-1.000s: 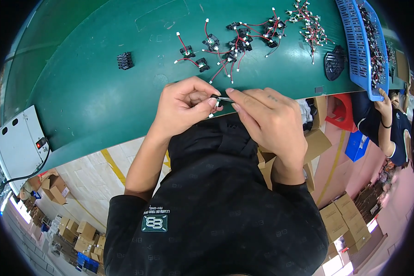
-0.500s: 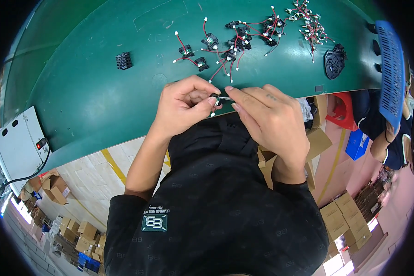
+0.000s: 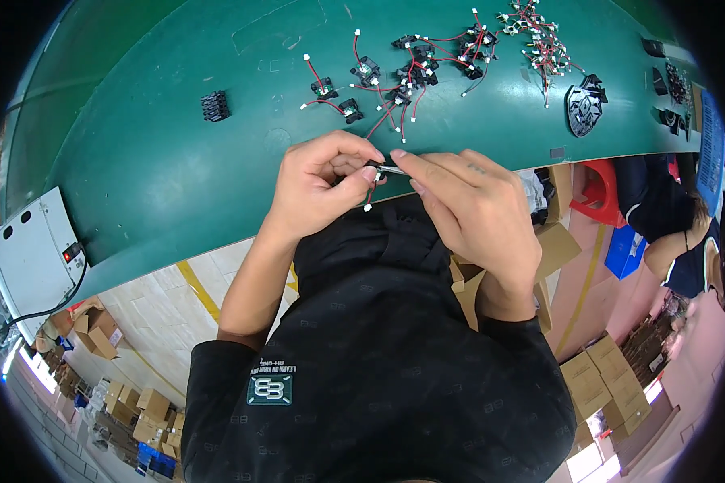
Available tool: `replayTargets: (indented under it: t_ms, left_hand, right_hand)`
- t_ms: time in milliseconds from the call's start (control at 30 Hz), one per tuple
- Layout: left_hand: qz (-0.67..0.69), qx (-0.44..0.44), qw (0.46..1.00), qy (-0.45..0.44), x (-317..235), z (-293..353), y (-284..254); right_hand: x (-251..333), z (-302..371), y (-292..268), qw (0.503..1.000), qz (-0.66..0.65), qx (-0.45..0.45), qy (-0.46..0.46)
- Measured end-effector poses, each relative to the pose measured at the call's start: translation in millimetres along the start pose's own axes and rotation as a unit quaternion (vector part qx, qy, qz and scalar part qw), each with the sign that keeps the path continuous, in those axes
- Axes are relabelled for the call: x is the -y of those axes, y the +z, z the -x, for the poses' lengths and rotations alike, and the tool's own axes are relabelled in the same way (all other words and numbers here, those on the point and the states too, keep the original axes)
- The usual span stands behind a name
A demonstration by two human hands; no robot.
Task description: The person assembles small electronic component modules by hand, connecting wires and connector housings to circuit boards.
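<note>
Near the table's front edge, my left hand (image 3: 328, 183) is closed on a small black plastic part (image 3: 374, 164). A short wire with a white connector (image 3: 368, 208) hangs below its fingertips. My right hand (image 3: 477, 205) pinches metal tweezers (image 3: 392, 170), whose tips reach the black part. The fingers partly cover both the part and the tweezers. Beyond my hands lie several black parts with small green boards and red-black wires (image 3: 366, 72). A heap of loose wires with white connectors (image 3: 546, 52) sits farther right.
A block of black parts (image 3: 215, 105) lies at left on the green table (image 3: 161, 177). Right of the wires rests a black shell-shaped part (image 3: 586, 106). A grey-white box (image 3: 36, 253) stands far left. At far right, a co-worker's arm (image 3: 675, 245) is beside a blue basket (image 3: 710, 153).
The blue basket at the right has moved farther right, uncovering black parts on the table. The white connector below my left fingers has swung slightly down and left. My hands barely move.
</note>
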State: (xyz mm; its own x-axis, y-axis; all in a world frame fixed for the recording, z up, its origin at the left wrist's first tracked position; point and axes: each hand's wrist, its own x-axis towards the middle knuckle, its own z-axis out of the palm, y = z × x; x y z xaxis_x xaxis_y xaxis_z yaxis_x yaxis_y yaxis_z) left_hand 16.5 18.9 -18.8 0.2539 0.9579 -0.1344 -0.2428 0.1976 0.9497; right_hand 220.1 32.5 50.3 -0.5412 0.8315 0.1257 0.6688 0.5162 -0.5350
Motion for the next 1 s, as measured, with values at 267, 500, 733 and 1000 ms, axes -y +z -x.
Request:
replayTargets:
  t_ms: [267,500,733,1000]
  left_hand:
    - [0.001,-0.002,1.000,0.011,0.9,-0.2,0.3]
    - [-0.001,0.007,1.000,-0.007,-1.0,0.4,-0.2]
    - [0.006,0.005,1.000,0.000,0.8,0.7,-0.2]
    - [-0.117,-0.011,0.993,0.015,1.5,2.0,2.0]
  right_hand:
    - [-1.3,1.3,1.4,0.999,-0.042,0.000,0.016]
    - [0.4,0.9,4.4,1.000,-0.018,0.009,0.001]
    - [-3.5,5.4,13.3,0.999,0.012,-0.016,-0.035]
    - [-4.1,3.0,6.6,1.000,-0.014,0.006,-0.022]
